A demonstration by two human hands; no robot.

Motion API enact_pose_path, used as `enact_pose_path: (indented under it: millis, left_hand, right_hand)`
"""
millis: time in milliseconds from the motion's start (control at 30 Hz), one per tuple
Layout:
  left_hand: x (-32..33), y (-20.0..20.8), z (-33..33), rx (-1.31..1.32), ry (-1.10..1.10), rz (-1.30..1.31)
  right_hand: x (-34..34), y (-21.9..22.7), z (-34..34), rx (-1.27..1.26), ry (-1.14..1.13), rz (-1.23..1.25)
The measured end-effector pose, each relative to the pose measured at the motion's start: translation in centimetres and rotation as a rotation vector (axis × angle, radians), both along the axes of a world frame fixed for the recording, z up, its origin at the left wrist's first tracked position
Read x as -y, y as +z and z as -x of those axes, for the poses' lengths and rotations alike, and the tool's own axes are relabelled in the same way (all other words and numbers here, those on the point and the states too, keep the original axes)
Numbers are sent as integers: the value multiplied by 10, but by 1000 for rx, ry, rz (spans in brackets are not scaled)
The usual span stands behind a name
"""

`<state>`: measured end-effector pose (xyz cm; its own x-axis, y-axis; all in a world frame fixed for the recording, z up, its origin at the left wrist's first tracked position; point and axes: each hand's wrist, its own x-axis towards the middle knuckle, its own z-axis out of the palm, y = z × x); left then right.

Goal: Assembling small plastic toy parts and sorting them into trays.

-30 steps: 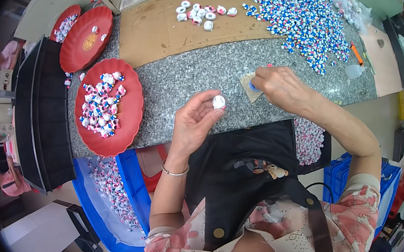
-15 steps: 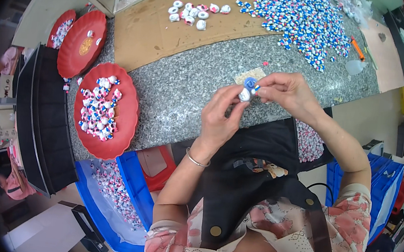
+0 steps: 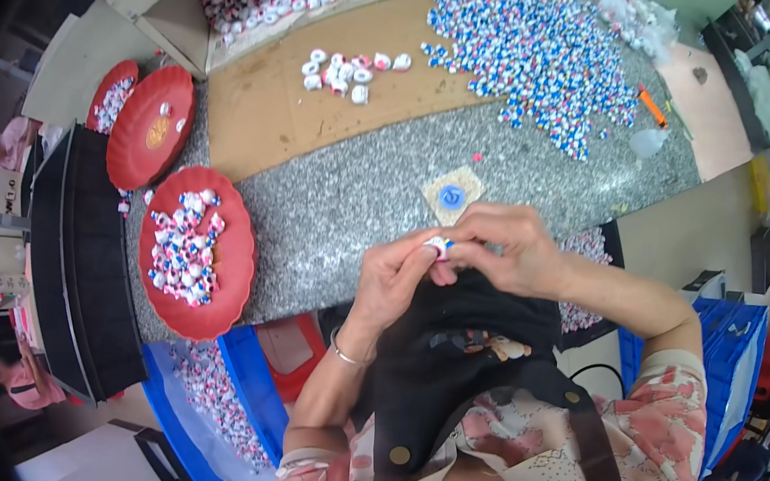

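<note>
Both hands are meeting at the near edge of the speckled grey stone bench (image 3: pixel 362 190), just above the person's dark apron. The left hand (image 3: pixel 391 284) and right hand (image 3: pixel 502 254) are pinching one small white cap w/ blue and pink bits (image 3: pixel 439 245) between them; each grip is closing fingertips tight on it, so the cap is sitting right btwn the two grips, mostly hidden by fingers. Just beyond the right grip a small tan square pad w/ a blue ring on it (image 3: pixel 452 194) is lying on the bench, apart from the hands. Left of the left grip a round red plastic tray (image 3: pixel 235 266) is holding a heap of similar caps. Far beyond the grips a big spread of blue-white caps (image 3: pixel 549 50) is covering the bench top.
</note>
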<state>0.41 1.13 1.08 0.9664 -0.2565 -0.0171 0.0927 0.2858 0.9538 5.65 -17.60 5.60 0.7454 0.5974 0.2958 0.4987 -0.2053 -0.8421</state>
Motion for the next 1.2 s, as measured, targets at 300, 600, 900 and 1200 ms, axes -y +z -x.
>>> enact_pose_path:
  millis: [300, 600, 900, 1200]
  left_hand:
    - [-111, 36, 11, 310, 679, -762]
    - [-97, 61, -32, 527, 752, -1012]
    - [-46, -3, -172, 622, 503, -1291]
    - [-37, 8, -128, 1, 159, 119]
  right_hand:
    - [22, -25, -90, 175, -212, 287]
    - [38, -45, -170, 620, -188, 645]
    - [55, -18, -105, 453, -143, 542]
    - [88, -27, -34, 261, -63, 596]
